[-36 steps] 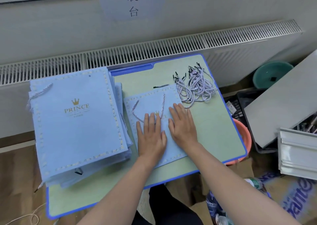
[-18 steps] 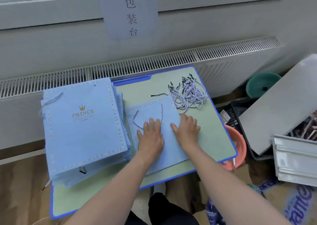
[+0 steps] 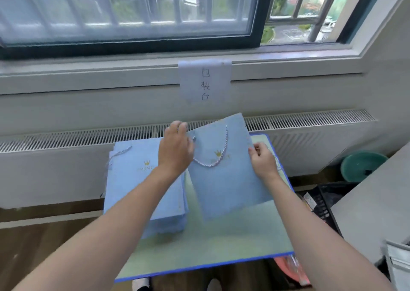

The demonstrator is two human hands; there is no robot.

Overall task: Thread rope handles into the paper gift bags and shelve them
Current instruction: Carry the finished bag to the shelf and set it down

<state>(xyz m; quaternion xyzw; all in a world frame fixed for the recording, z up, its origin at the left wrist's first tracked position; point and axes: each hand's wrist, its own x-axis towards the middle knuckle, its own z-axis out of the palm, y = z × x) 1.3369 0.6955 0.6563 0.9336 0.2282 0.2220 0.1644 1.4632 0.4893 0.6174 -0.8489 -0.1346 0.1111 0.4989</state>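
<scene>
A light blue paper gift bag with a gold crown mark is lifted off the small table and tilted. A white twisted rope handle hangs in a loop across its front. My left hand grips the bag's upper left edge. My right hand pinches its right edge. To the left lies a stack of the same blue bags, the top one with a rope handle. The loose ropes are hidden behind the lifted bag and my right hand.
The table has a green top and blue rim. Behind it run a white radiator cover and a window sill with a paper sign. At the right stand a teal basin, a black crate and a grey board.
Both hands pressed the bag flat on the table before. Now they hold its edges and have lifted it up. The view has tilted upward, showing the window.
</scene>
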